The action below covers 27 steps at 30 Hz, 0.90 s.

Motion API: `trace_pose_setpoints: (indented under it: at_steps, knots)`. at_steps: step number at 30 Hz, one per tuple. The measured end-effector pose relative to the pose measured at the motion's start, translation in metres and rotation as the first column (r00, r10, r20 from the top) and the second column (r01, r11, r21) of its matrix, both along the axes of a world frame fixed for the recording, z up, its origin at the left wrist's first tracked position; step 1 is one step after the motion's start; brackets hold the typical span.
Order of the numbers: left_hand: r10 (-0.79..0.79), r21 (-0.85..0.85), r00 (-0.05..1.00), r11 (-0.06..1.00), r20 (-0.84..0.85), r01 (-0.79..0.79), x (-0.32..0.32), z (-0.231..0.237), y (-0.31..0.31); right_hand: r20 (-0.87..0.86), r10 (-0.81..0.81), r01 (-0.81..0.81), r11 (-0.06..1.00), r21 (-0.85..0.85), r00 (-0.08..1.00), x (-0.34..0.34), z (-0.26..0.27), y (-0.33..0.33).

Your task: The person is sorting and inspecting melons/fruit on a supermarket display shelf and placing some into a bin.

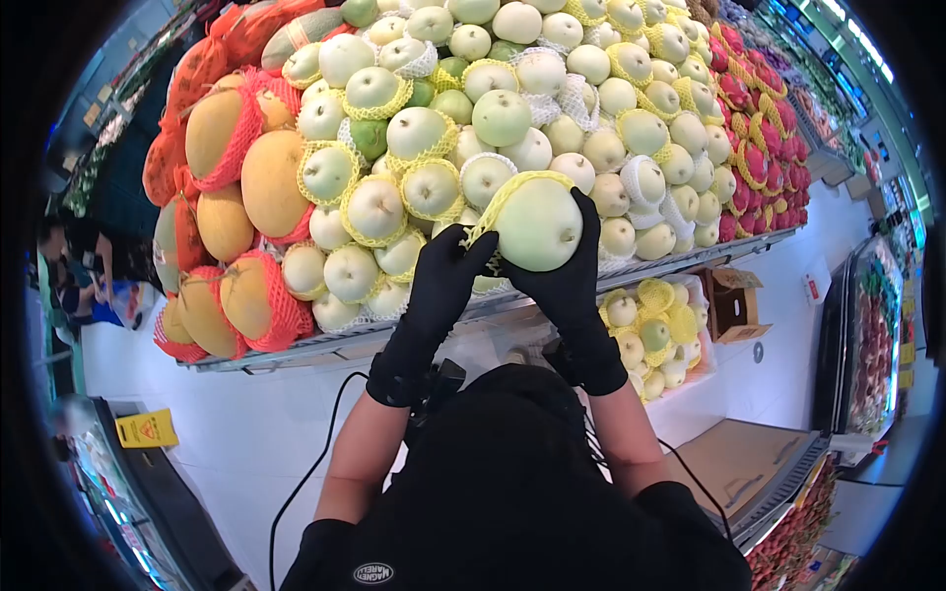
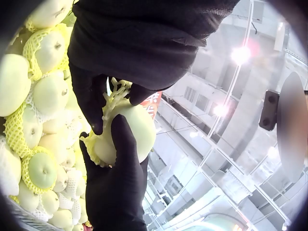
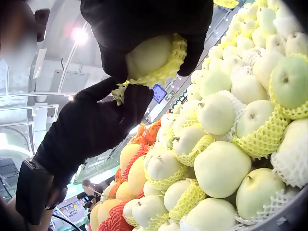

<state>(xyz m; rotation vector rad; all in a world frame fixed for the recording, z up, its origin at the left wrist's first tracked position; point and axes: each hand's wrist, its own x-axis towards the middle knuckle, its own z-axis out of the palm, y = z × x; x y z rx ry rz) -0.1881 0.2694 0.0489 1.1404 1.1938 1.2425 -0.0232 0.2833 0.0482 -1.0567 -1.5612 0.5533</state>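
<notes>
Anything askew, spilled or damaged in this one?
No spill or damage shows. Slightly askew: the yellow foam net bunches toward one side of the pale green melon, its edge pinched by the left hand, leaving much of the skin bare above the right hand.

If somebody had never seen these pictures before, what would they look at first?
Probably the big pale green fruit in the middle, held by the black-gloved right hand while the left hand pinches its yellow foam net. Next might come the orange-yellow fruits in red nets on the left, and the bright pink fruits on the right.
</notes>
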Motion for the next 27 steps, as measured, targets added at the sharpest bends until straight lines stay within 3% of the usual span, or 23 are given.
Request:
trace_pose_setpoints:
  at_steps: [4,8,11,12,18,22,24,26,27]
  knots:
    - [0.010,0.019,0.989,1.000,-0.150,-0.008,-0.006,0.013,-0.005,0.048,-0.029,0.026,0.998,0.051,0.998,-0.001,0.002,-0.001]
    - [-0.107,0.067,0.994,0.992,-0.007,0.107,-0.012,0.021,-0.006,0.019,0.048,-0.049,0.997,0.059,0.999,0.006,0.002,0.001]
    - [-0.098,-0.077,0.970,0.990,0.221,0.118,-0.014,0.021,0.000,0.003,0.165,-0.165,0.985,0.056,0.986,0.015,0.008,0.000]
    - [-0.133,-0.156,0.983,0.976,0.129,0.152,-0.018,0.019,0.003,0.032,0.198,-0.199,0.978,0.063,0.980,0.017,0.008,0.003]
    - [-0.277,-0.141,0.897,0.930,0.345,0.341,-0.018,0.023,-0.002,0.128,0.316,-0.316,0.949,-0.025,0.940,0.026,0.015,0.008]
    - [-0.402,-0.003,0.902,0.913,0.158,0.407,-0.015,0.011,0.002,0.289,0.377,-0.369,0.926,-0.084,0.880,0.024,0.023,0.010]
    - [-0.380,-0.029,0.911,0.921,0.160,0.389,-0.019,0.004,0.001,0.170,0.385,-0.373,0.923,-0.097,0.907,0.022,0.028,0.008]
    - [-0.281,-0.021,0.865,0.948,0.416,0.318,-0.015,0.005,-0.007,0.095,0.330,-0.323,0.943,-0.086,0.939,0.022,0.027,0.008]
    - [-0.224,-0.026,0.815,0.959,0.535,0.281,-0.013,0.006,-0.010,-0.029,0.316,-0.316,0.933,-0.171,0.948,0.021,0.024,0.009]
